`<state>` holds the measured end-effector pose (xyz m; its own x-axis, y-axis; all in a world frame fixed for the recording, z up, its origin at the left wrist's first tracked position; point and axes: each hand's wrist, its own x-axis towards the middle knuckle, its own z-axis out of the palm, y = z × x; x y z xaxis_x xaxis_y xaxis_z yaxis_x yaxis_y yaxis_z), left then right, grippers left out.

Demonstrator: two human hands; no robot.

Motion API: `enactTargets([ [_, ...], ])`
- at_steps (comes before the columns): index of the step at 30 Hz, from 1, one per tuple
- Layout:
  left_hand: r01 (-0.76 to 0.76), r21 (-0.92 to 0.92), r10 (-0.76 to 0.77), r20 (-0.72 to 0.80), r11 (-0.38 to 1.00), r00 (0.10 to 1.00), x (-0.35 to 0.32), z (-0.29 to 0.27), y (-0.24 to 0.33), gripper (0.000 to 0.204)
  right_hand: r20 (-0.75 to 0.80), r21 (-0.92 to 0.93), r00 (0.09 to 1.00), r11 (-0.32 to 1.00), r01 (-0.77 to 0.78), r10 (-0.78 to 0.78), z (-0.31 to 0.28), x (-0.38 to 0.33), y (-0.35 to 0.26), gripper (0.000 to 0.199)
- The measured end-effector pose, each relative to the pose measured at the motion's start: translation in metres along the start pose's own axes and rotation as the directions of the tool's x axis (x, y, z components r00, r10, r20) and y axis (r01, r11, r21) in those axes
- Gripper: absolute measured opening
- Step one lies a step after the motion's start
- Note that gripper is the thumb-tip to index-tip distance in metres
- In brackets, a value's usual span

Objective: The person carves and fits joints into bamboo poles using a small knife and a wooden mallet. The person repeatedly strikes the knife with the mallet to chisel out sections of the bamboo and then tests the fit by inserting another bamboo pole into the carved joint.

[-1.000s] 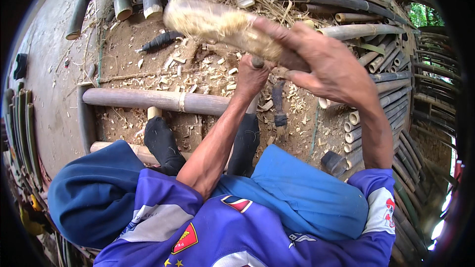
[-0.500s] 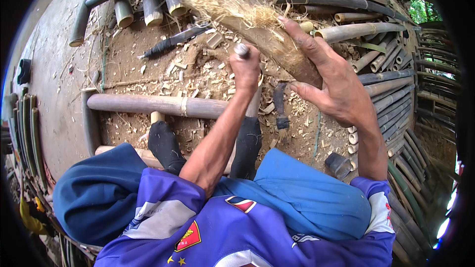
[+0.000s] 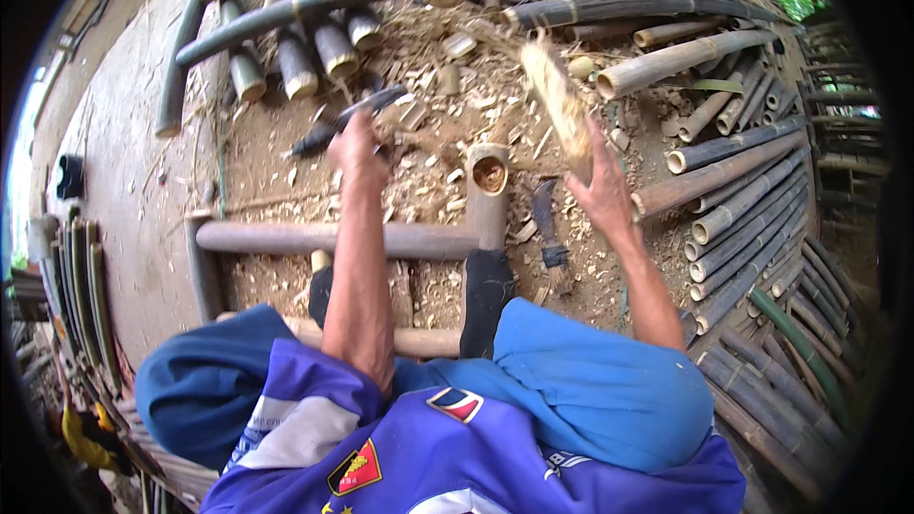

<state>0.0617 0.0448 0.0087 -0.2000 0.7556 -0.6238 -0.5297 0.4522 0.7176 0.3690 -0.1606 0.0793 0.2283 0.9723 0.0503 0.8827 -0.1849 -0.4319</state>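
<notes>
In my right hand [image 3: 603, 181] is a thick wooden mallet [image 3: 552, 90] with a pale, frayed striking side; the fingers grip its near end. My left hand [image 3: 359, 148] is closed beside a dark-handled knife [image 3: 314, 140] on the ground. What this hand holds is mostly hidden and blurred. Between my hands, the upright end of a bamboo post [image 3: 487, 209] shows a cut hollow opening. A bamboo crosspiece [image 3: 333, 239] joins that post on its left. My feet in dark socks rest near this frame.
Wood chips [image 3: 428, 190] cover the dirt. A short dark tool [image 3: 545, 219] lies right of the post, with a brush-like bundle [image 3: 555, 262] near it. Bamboo poles [image 3: 743, 219] are stacked at the right. Another bamboo frame [image 3: 305, 5] stands at the far left.
My left hand has moved left, away from the post to beside the knife, uncovering the post's opening. My right hand has lowered, and the mallet has turned more upright.
</notes>
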Motion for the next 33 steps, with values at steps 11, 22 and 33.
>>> enactTargets([
  [11,-0.09,0.219,0.143,-0.24,0.972,0.96,0.003,-0.044,0.002,0.026,0.028,0.148,0.878,0.867,-0.476,0.478,0.029,-0.024,0.046,0.031],
  [22,0.46,0.446,-0.64,0.567,0.768,0.519,-0.19,0.09,-0.108,0.088,-0.223,0.404,0.972,0.9,0.161,-0.073,0.018,-0.015,-0.068,0.059],
  [33,0.07,0.54,-0.535,0.792,0.839,0.294,-0.205,0.112,-0.078,0.047,-0.065,0.688,0.103,0.119,-0.716,0.993,-0.041,-0.07,0.22,0.116],
])
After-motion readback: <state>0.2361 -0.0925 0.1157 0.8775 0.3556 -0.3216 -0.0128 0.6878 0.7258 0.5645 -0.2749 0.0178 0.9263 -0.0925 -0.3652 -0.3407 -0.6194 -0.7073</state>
